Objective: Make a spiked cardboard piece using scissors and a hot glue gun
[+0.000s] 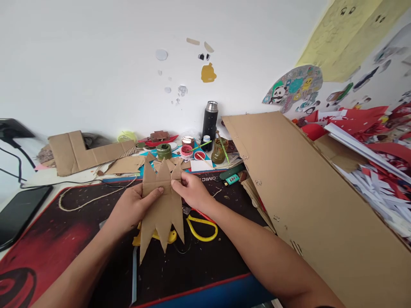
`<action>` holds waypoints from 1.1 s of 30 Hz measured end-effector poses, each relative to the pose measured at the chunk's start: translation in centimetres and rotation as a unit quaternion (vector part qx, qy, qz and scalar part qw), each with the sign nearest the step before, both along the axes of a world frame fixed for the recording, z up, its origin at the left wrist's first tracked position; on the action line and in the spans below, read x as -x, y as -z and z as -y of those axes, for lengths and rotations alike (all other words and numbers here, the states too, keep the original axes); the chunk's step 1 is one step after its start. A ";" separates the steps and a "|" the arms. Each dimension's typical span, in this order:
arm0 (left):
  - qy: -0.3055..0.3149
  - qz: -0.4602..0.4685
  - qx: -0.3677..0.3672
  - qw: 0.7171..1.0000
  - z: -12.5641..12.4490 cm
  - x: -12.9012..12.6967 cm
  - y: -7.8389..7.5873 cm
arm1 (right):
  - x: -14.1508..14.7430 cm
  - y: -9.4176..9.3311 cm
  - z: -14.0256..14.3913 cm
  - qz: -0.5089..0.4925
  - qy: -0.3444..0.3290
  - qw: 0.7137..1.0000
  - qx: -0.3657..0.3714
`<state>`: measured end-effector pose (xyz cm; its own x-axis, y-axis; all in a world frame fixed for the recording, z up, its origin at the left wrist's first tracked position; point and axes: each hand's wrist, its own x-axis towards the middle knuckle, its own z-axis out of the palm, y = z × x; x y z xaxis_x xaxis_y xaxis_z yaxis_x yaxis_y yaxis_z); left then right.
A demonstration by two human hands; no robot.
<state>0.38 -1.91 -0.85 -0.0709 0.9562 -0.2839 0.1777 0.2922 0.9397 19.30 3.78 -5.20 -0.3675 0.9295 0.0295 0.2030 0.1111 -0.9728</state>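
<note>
A brown cardboard piece (163, 209), cut into pointed teeth at top and bottom, is held up over the dark desk mat. My left hand (135, 205) grips its left edge, thumb lying across the front. At the upper right edge, my right hand (191, 188) pinches it near the base of a tooth; the fingers behind the card are hidden. Below and partly behind the piece lie yellow-handled scissors (205, 237) and a yellow utility knife (137, 238), whose blade points toward the mat's front edge.
Paint jars (164, 151), a black thermos (210, 119) and cardboard scraps (126, 164) line the back. A large cardboard sheet (308, 184) leans along the right beside piled red and white paper (379, 171). A phone (24, 214) lies left, near a string (80, 208).
</note>
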 end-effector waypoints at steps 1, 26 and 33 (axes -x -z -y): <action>-0.001 0.011 0.003 1.000 0.0 0.0 0.0 | -0.1 -0.1 0.0 -0.015 -0.005 1.000 0.001; -0.007 -0.062 -0.020 0.998 0.1 -1.0 -0.6 | 0.1 -0.6 0.1 0.019 0.049 0.998 -0.020; -0.026 0.023 0.002 0.999 0.1 -0.6 0.2 | 0.1 -0.4 0.0 -0.099 -0.004 0.995 0.016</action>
<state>1.02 -2.03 -1.02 -0.1060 0.9504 -0.2925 0.1181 0.3041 0.9453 19.25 3.79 -4.75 -0.3643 0.9284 0.0733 0.0059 0.0810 -0.9967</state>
